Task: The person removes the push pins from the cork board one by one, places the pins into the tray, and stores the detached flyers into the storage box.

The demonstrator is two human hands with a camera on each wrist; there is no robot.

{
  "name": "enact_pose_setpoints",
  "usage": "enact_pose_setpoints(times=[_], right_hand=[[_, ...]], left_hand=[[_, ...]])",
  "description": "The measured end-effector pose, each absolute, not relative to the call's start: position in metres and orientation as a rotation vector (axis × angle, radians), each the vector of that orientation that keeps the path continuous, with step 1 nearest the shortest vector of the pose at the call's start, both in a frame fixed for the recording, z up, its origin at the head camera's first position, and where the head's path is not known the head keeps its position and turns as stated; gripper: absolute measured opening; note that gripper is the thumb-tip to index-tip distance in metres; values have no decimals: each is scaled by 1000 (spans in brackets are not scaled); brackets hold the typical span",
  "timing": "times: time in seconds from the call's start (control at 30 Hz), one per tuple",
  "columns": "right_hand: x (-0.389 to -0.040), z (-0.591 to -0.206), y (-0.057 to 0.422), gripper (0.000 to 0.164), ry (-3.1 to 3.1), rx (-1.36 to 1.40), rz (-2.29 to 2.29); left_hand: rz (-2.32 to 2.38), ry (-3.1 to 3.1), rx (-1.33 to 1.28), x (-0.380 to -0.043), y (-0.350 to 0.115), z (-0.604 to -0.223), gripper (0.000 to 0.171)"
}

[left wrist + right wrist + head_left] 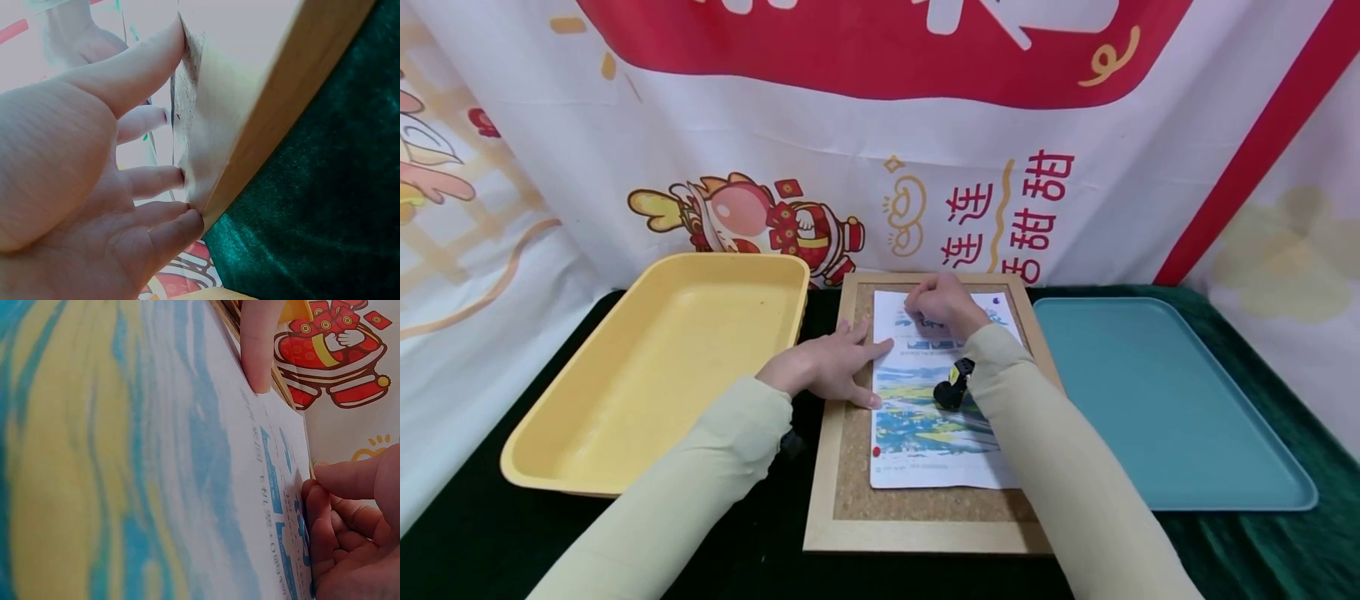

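A printed sheet (pixel 925 429) with a blue and yellow painted scene lies on a wood-framed cork board (pixel 925 504). One red pushpin (pixel 876 452) is at its lower left, and a dark blue one (pixel 996 301) at its upper right. My left hand (pixel 831 364) spreads over the board's left side; thumb and fingertips touch the sheet's left edge and the frame. My right hand (pixel 947 302) is at the sheet's upper part, fingers curled. In the right wrist view its thumb and index fingertip (pixel 319 472) pinch together at the paper; what they hold is hidden, so I cannot tell its kind.
A yellow tray (pixel 655 375) stands left of the board, and a flat blue-green tray (pixel 1172 400) lies to the right. Dark green velvet (pixel 737 542) covers the table. A white printed cloth (pixel 715 125) hangs directly behind. The right wrist's black camera (pixel 953 386) overhangs the sheet.
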State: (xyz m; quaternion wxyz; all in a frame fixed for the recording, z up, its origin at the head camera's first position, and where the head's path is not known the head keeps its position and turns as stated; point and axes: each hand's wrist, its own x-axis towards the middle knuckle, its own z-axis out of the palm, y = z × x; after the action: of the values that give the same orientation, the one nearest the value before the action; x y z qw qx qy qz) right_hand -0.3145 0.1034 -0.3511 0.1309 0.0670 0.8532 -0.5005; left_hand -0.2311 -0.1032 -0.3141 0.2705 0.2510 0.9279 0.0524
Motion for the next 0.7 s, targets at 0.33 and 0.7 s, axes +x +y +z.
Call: enact_pose_setpoints(times=[0.33, 0.7], right_hand=[[-307, -349, 108, 11, 2422, 109, -1541], [-299, -345, 118, 16, 2360, 74, -1571]], left_hand=[[133, 2512, 662, -232, -104, -315, 92], [153, 2512, 660, -232, -103, -316, 91]])
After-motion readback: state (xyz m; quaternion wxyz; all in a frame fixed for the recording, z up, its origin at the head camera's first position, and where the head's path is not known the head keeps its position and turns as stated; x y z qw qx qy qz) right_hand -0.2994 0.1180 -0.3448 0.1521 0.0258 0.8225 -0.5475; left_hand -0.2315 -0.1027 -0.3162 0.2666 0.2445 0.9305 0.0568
